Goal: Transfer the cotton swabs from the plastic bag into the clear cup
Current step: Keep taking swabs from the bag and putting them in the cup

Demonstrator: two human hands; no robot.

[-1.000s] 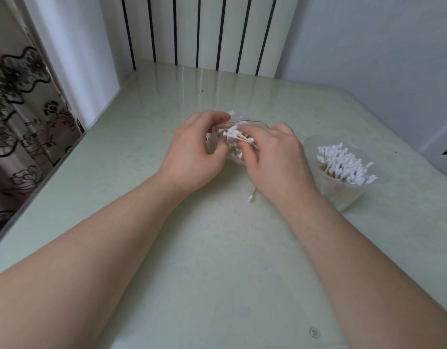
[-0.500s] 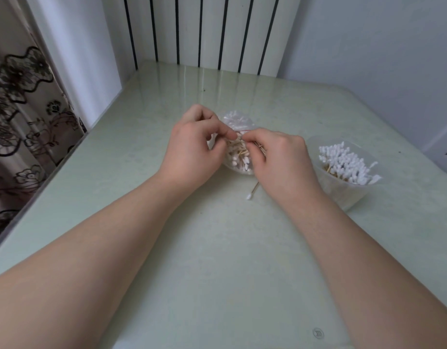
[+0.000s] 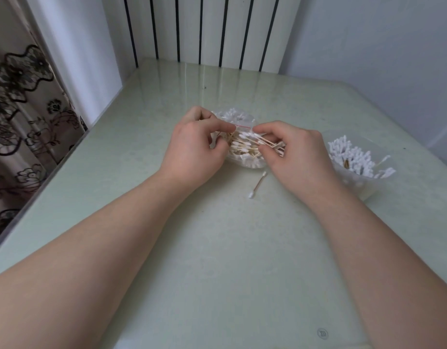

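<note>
Both hands meet over the middle of the pale green table, pinching the plastic bag at its red-lined mouth: the left hand grips the left edge, while the right hand pinches the right edge and a bundle of cotton swabs (wooden sticks, white tips). One loose swab lies just near of the bag. The clear cup, already holding many swabs, stands to the right beside the right wrist.

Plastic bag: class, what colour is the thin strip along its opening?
Red, on the otherwise clear plastic bag, seen in the head view.
</note>
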